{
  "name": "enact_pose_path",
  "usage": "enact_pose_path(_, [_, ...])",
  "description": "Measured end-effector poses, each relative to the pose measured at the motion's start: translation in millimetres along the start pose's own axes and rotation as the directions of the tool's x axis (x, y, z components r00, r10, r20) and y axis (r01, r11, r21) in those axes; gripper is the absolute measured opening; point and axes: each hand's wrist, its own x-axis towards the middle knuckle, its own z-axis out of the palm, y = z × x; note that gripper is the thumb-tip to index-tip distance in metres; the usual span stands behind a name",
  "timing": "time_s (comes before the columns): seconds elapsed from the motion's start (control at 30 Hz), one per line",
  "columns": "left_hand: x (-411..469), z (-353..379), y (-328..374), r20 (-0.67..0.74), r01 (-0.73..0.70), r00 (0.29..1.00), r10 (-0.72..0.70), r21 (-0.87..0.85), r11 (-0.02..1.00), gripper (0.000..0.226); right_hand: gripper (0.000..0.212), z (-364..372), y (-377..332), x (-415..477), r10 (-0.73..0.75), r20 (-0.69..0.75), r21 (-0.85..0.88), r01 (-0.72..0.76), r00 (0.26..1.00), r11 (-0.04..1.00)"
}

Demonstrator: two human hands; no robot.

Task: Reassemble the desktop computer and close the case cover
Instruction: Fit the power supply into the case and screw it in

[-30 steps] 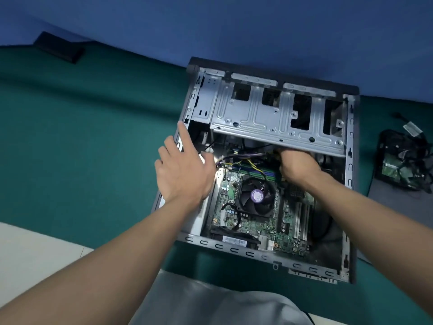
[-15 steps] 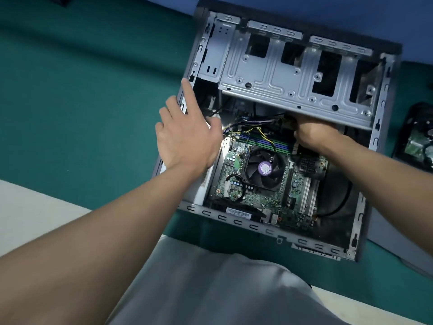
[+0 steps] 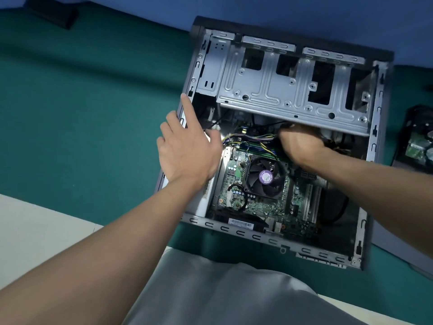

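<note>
The desktop case (image 3: 257, 238) lies open on its side on a green mat. Inside it I see the motherboard (image 3: 257, 207) with its black CPU fan (image 3: 266, 178). A silver drive cage (image 3: 269, 90) spans the far half. My left hand (image 3: 187, 148) rests on the case's left rim with its fingers spread and straight, the forefinger pointing up along the rim. My right hand (image 3: 300, 144) reaches in under the near edge of the drive cage, beside a bundle of coloured cables (image 3: 253, 139). Its fingers are tucked out of sight under the cage, so what they touch is hidden.
A bare hard drive (image 3: 417, 144) with cables lies on the mat to the right of the case. A flat grey panel (image 3: 398, 249) lies beneath the case's right side. A black object (image 3: 54, 14) sits far left. My grey-clothed lap (image 3: 222, 289) is just below the case.
My view has shifted, first moving closer to the case. Both hands stay where they were: the left on the rim, the right under the drive cage.
</note>
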Motion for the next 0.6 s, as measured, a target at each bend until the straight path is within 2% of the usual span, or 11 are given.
enact_pose_path(0.07, [0, 0, 0, 0.001, 0.000, 1.000, 0.000, -0.005, 1.000, 0.075, 0.023, -3, -12, -1, 0.035, -0.003, -0.044, -0.035, 0.999, 0.998])
enact_pose_path(0.23, [0, -2, 0, 0.018, -0.001, 1.000, 0.001, -0.014, 1.000, 0.074, 0.022, -17, -16, -14, 0.062, 0.069, 0.024, -0.064, 0.996, 0.998])
enact_pose_path(0.3, [-1, -4, 0, -0.011, -0.022, 1.000, 0.022, -0.004, 1.000, 0.070, 0.024, -22, -10, -33, 0.024, 0.006, 0.056, -0.025, 1.000, 0.998])
enact_pose_path(0.37, [-5, -7, 0, -0.115, -0.125, 0.986, 0.123, -0.007, 0.992, 0.059, 0.023, -26, 2, -54, -0.063, -0.148, 0.081, 0.075, 0.987, 0.994])
enact_pose_path(0.43, [-10, -5, 0, -0.261, -0.309, 0.919, 0.297, -0.007, 0.951, 0.046, 0.023, -33, 17, -73, -0.105, -0.356, 0.120, 0.157, 0.929, 0.980])
enact_pose_path(0.5, [-14, -4, 11, -0.328, -0.542, 0.798, 0.505, -0.026, 0.840, 0.036, 0.025, -39, 35, -81, -0.028, -0.578, 0.143, 0.135, 0.816, 0.980])
enact_pose_path(0.57, [-20, 0, 35, -0.240, -0.726, 0.679, 0.694, -0.075, 0.684, 0.024, 0.023, -41, 51, -78, 0.085, -0.698, 0.147, 0.026, 0.711, 0.989])
enact_pose_path(0.6, [-22, 4, 49, -0.164, -0.780, 0.625, 0.764, -0.084, 0.620, 0.019, 0.023, -39, 56, -74, 0.136, -0.704, 0.157, -0.034, 0.697, 0.987])
